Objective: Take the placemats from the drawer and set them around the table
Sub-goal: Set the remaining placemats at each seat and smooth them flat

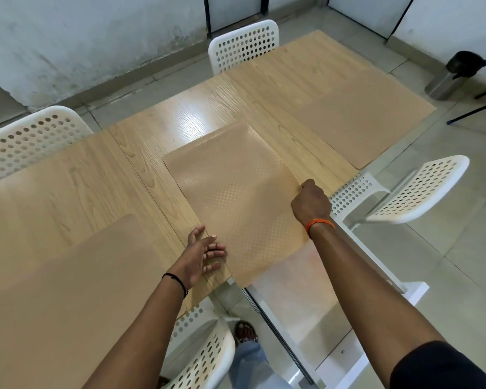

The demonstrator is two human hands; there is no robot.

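A tan textured placemat [236, 197] lies skewed on the wooden table [157, 130], its near corner hanging over the front edge. My right hand [310, 204] is closed on the mat's right edge. My left hand [204, 255] rests beside the mat's left edge with fingers spread, fingertips touching it. A second placemat [359, 124] lies flat at the far right of the table. A third placemat [68, 290] lies at the near left. A fourth mat [300, 66] seems to lie at the far end.
White perforated chairs stand around the table: one at the far end [244, 43], one at the left [31, 136], one at the right [415, 189], one near my legs [205, 352]. A steel bin [455, 77] stands on the tiled floor at far right.
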